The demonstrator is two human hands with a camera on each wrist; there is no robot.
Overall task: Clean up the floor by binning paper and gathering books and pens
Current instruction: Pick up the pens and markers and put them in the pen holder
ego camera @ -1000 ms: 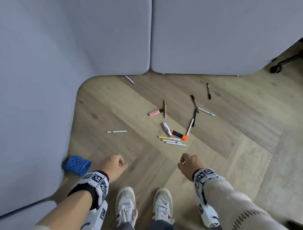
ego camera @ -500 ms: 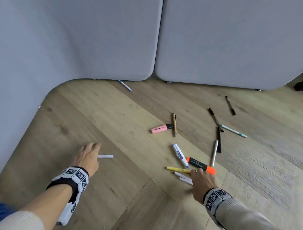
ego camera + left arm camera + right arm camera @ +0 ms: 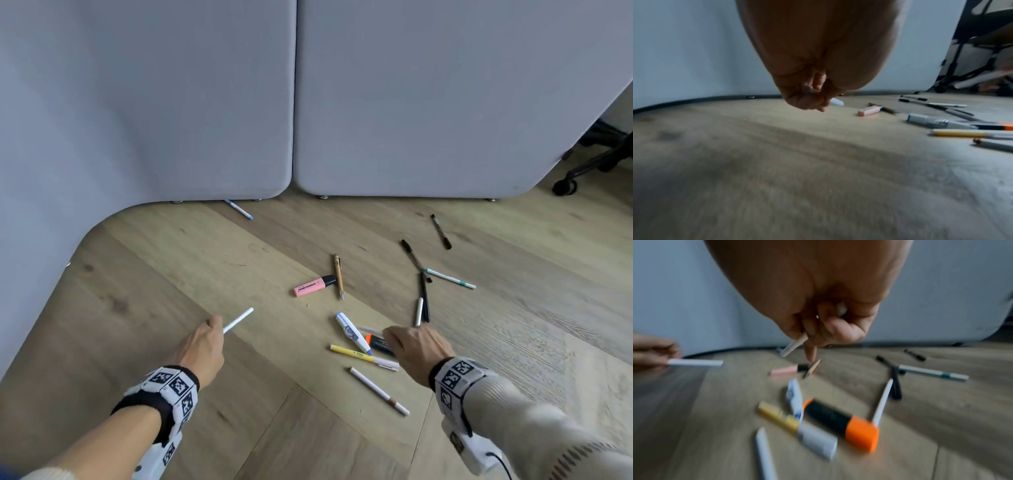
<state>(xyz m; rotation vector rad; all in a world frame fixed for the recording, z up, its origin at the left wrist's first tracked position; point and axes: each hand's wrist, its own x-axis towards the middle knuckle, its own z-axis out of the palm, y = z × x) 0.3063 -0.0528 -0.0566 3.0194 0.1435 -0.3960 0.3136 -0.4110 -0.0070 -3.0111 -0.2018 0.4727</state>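
A wooden floor (image 3: 171,274) is seen from above, bordered at the far side by grey fabric panels (image 3: 411,102).

At the left, a white pen (image 3: 238,320) is pinched in the grip of the left hand (image 3: 200,349); the fingers are curled round one end, and the rest of the pen juts forward and to the right, lifted clear of the floor. Far beyond this grip, a blue-tipped pen (image 3: 239,209) lies at the foot of the panels.

Between the two grips, slightly ahead of them, a pink highlighter (image 3: 313,286) is found lying just beside a tan pen (image 3: 338,276). Nearer the right grip, a white and blue correction pen (image 3: 352,333) lies angled across a yellow pen (image 3: 359,356). A white pen with a brown band (image 3: 378,390) lies below these, close to the right wrist.

The grip of the right hand (image 3: 416,346) is closed around a thin pale pen (image 3: 794,344), held above the floor, with the forefinger pointed down. An orange and black highlighter (image 3: 840,421) lies directly beneath this grip.

Ahead and to the right of it, a slim white pen (image 3: 419,311) and black pens (image 3: 424,298) are scattered, with a white pen with a teal band (image 3: 450,278) further right and a lone black pen (image 3: 441,231) beyond. An office chair base (image 3: 589,164) is seen at the far right.
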